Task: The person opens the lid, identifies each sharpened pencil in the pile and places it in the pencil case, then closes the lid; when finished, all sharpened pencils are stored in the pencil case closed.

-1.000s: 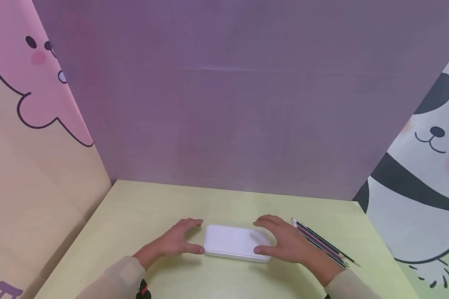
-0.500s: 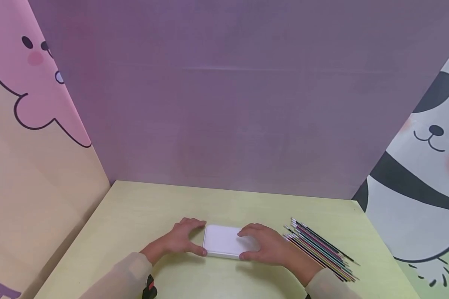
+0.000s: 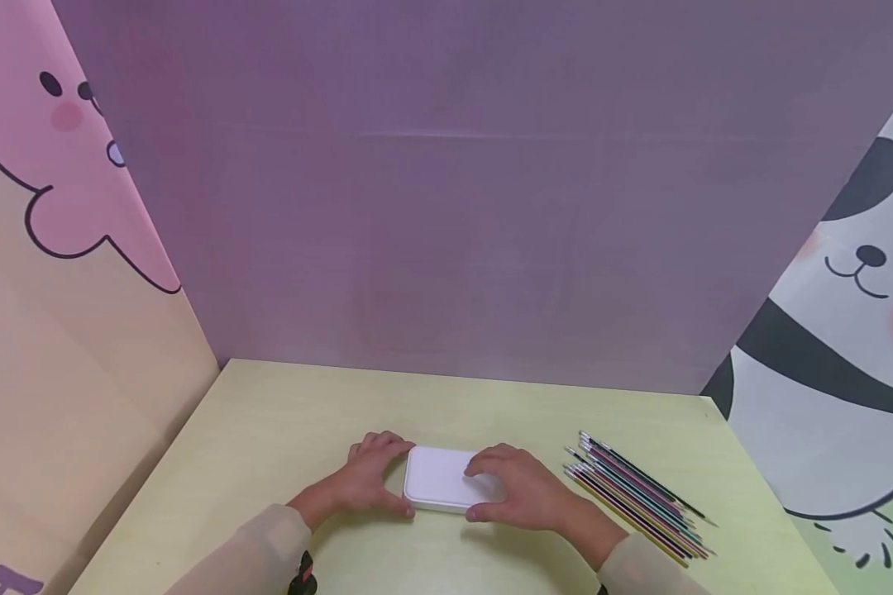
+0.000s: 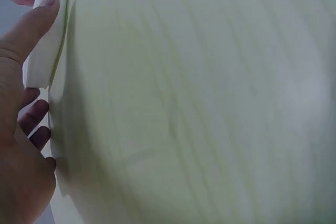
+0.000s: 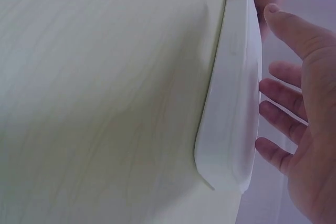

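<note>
We see a flat white box (image 3: 437, 487) lying near-centre on the yellow-green table (image 3: 283, 430). Left hand (image 3: 368, 478) grips its left end — thumb on near edge, fingers curled over far edge. Right hand (image 3: 517, 494) rests on top of the box's right part w/ fingers spread and fairly straight, thumb at near edge. Bundle of thin pen refills (image 3: 636, 496) lies just right of the right hand — not touching it.

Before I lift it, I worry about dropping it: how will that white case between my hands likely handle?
The white case looks like rigid moulded plastic with rounded edges, so probably stiff, not floppy. Its smooth surface may be slippery, so a grip by left hand and right hand at both ends seems wise. Flat and low on the table, it should slide, not tip or roll.
</note>
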Available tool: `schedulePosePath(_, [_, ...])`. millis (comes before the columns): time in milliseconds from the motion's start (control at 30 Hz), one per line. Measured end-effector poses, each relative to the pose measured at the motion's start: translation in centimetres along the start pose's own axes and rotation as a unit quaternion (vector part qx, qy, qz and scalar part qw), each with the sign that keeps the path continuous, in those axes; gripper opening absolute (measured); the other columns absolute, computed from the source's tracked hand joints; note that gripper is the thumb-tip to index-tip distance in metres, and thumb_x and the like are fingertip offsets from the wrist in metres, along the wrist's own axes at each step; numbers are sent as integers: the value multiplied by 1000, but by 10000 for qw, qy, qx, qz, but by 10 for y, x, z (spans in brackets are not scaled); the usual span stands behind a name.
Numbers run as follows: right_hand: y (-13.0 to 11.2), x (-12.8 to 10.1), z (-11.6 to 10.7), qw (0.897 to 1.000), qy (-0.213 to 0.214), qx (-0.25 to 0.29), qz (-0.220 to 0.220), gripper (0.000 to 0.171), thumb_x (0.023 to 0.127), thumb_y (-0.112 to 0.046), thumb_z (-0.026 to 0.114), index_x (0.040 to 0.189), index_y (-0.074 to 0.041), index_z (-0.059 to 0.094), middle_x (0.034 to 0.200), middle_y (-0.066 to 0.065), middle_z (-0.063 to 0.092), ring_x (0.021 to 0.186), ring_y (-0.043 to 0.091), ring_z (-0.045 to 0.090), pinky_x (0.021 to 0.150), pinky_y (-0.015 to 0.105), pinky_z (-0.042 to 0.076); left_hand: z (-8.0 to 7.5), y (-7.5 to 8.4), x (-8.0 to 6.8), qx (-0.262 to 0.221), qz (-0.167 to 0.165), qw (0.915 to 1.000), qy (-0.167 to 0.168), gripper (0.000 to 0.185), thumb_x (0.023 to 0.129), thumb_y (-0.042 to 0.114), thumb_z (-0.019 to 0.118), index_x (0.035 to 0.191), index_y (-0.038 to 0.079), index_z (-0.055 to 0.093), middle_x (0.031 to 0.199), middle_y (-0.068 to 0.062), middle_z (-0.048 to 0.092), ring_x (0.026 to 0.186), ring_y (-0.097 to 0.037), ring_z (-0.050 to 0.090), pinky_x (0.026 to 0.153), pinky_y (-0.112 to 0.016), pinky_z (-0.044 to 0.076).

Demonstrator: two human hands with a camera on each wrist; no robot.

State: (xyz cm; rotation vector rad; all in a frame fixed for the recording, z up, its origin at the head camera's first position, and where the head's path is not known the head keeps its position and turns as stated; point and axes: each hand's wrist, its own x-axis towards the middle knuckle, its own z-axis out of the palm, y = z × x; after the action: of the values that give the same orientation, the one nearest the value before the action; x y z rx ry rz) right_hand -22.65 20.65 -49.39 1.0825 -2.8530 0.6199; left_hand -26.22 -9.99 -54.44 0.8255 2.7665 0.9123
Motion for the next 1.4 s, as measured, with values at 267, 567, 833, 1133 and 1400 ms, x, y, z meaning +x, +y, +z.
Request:
schedulePosePath(267, [0,0,-2,9998,8,-110,-169,49,80,-52,84,115,-20,74,120,-7,71,116,18,63,98,41,54,1,1,1,-143,-28,9998,144,91,67,54,90,142,16,56,139,2,58,130,-22,44,110,-52,32])
schedulePosePath(567, [3,0,-9,9987,-49,-343,-365,44,78,-37,89,115,-18,74,124,-6,69,117,19,62,98,39,55,0,8,-2,-1447,-252,9890,201,92,73,41,92,149,7,52,142,-9,59,133,-31,50,115,-57,39])
schedulePosePath(833, [-1,3,-15,9988,-211,-362,-233,44,78,-31,87,118,-17,73,129,-4,68,121,21,61,100,41,54,-3,14,-3,-2014,-324,9785,288,86,77,33,91,147,2,52,137,-11,60,133,-33,50,116,-59,36])
schedulePosePath(1133, [-3,6,-14,9947,51,-915,-457,30,83,-29,80,112,-21,74,119,-8,69,110,15,65,87,33,58,-2,9,-3,-2295,-466,9719,226,75,82,35,87,144,5,56,143,-10,61,139,-34,49,120,-60,31])
schedulePosePath(1400, [-3,12,-11,9819,622,-1438,-1068,26,77,-25,76,103,-23,75,102,-11,72,86,7,68,72,26,58,-2,10,-4,-2513,-451,9668,123,77,83,32,87,146,3,52,142,-10,60,137,-33,49,121,-60,29])
